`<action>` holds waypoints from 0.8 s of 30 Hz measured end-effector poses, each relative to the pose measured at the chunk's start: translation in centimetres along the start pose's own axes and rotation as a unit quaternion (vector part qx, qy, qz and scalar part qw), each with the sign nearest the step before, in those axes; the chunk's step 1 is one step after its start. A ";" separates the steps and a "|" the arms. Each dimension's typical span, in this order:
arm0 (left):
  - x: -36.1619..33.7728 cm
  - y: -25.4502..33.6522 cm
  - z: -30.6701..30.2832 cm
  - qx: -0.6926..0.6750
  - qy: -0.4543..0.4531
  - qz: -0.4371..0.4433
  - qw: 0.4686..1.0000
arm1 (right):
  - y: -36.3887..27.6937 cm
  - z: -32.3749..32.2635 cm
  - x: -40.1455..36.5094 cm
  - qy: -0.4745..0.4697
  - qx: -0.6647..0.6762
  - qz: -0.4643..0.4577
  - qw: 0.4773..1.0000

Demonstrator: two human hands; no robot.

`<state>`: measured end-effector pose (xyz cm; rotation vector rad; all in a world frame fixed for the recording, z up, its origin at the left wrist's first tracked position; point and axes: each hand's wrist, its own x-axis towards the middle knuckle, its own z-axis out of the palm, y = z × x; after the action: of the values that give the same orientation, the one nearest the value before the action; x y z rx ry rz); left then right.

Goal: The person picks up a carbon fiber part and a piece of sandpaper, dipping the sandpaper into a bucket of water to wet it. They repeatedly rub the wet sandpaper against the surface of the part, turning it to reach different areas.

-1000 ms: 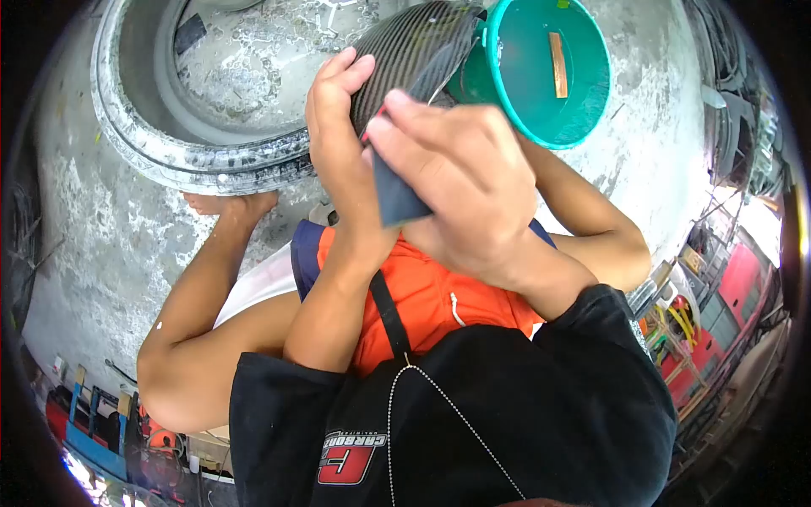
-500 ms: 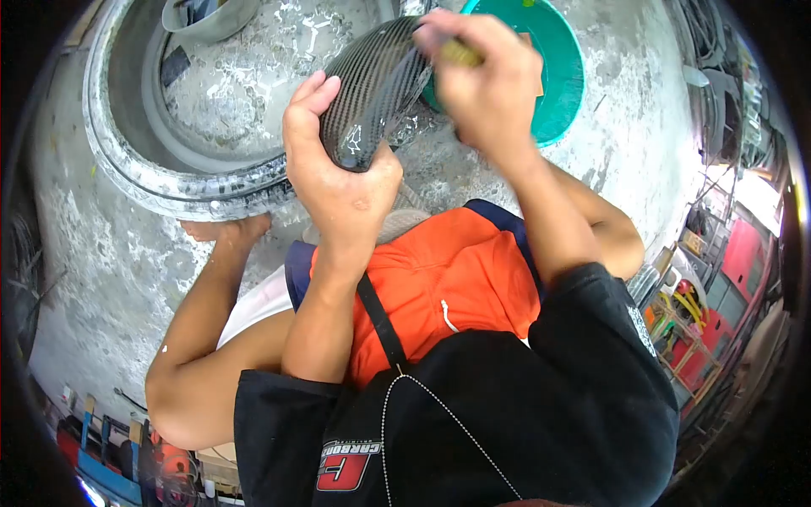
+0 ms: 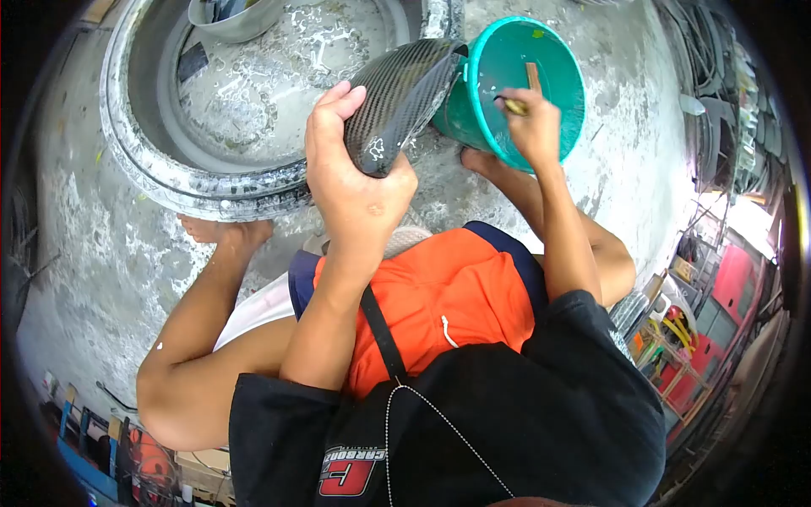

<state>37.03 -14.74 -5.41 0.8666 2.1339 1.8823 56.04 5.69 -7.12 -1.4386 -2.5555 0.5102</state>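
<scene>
A glossy carbon-fibre shell [image 3: 397,97] with a dark diagonal weave is held tilted in front of me. My left hand [image 3: 359,182] grips its near-left edge, thumb on one side and fingers on the other. My right hand [image 3: 536,131] is over the mouth of a green bucket [image 3: 476,93], apart from the shell. Pinched in its fingers is a small yellow-brown piece [image 3: 514,106] whose kind I cannot make out. Inside the bucket, a flat brown strip [image 3: 533,76] shows beyond my right hand.
A large round basin with a thick worn rim [image 3: 228,194] stands at the left. Within it are a grey container [image 3: 241,24] and a dark flat piece [image 3: 193,62]. My bare feet rest on the stained concrete floor [image 3: 110,279]. Cluttered racks [image 3: 676,338] line the right side.
My right hand has left the shell's far edge and moved right and down, over the bucket, with the small yellow-brown piece. My left hand and the shell have shifted slightly in view.
</scene>
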 end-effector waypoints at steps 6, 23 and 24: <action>-0.2 0.5 -0.2 -0.013 -0.014 -0.012 1.000 | -13.2 -5.9 -3.2 -0.015 0.164 -0.320 0.933; -0.6 0.4 -0.2 -0.049 -0.022 -0.025 0.998 | -14.7 -1.5 -0.8 0.050 0.287 -0.272 0.917; -0.7 0.3 0.0 -0.046 -0.016 -0.027 0.998 | -14.8 -1.5 -1.3 0.058 0.228 -0.346 0.908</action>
<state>37.65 -15.13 -5.31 0.8061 2.0132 1.9095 45.37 -2.13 -0.22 -0.3541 -2.3973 0.7834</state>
